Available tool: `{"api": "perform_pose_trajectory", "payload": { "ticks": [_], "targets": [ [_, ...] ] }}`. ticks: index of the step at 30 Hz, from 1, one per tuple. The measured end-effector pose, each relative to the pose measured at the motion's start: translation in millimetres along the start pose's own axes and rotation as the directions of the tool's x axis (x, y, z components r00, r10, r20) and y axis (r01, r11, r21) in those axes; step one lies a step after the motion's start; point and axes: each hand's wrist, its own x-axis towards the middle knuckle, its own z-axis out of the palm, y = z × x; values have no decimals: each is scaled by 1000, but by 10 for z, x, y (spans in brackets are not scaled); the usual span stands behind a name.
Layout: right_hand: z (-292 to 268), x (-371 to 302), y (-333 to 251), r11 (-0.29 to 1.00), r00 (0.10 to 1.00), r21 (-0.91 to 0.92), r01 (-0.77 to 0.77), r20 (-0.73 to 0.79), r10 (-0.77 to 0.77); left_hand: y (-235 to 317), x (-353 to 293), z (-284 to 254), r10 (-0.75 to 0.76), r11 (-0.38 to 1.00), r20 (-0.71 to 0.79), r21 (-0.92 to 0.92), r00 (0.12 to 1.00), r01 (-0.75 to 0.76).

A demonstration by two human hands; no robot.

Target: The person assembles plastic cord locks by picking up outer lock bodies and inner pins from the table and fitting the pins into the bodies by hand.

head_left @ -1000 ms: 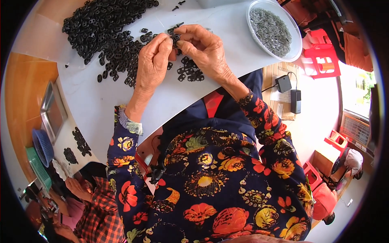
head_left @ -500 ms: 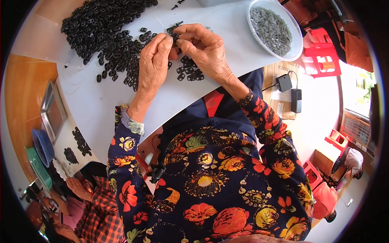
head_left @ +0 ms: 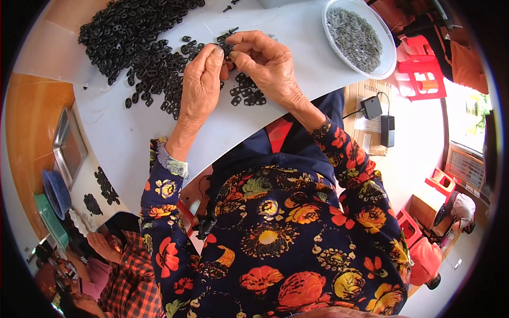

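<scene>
Both hands meet over the light table top, fingertips almost touching. My left hand [head_left: 200,79] is closed in a pinch, thumb against the fingers. My right hand [head_left: 268,66] pinches with thumb and bent forefinger; a small black plastic piece [head_left: 228,52] shows between the two hands, mostly covered by the fingers. Left of them spreads a big heap of black oval plastic pieces [head_left: 127,37] with two holes each. Beneath my right hand lies a small group of joined-looking black pieces [head_left: 246,91]. A round clear tub [head_left: 391,63] of small translucent parts stands to the right.
A few black pins [head_left: 229,7] lie at the far edge. At left are a metal tray [head_left: 69,148], a blue basket [head_left: 55,193] and a green basket [head_left: 50,220]. A co-worker in a checked shirt [head_left: 135,275] sits lower left. Red stools [head_left: 422,79] stand at right.
Both hands stay almost in the same place, still pinching. The view has shifted very slightly; nothing else visibly differs.
</scene>
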Motion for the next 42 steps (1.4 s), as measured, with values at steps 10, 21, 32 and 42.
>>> {"api": "perform_pose_trajectory", "payload": {
  "ticks": [10,21,32,42],
  "targets": [
    [27,8,20,999,998,-35,-16,63,18,85,29,-80,-29,1000,-6,-9,1000,29],
    [26,-12,-3,932,990,-336,138,76,-119,-19,-18,-108,62,998,33,2,998,-62],
    [29,-11,49,996,990,-80,30,142,-19,-43,7,-194,101,995,82,1,991,-102],
    [7,-11,-15,999,987,-18,-41,152,43,-73,-23,-140,212,971,26,110,977,-214]
  ]
}}
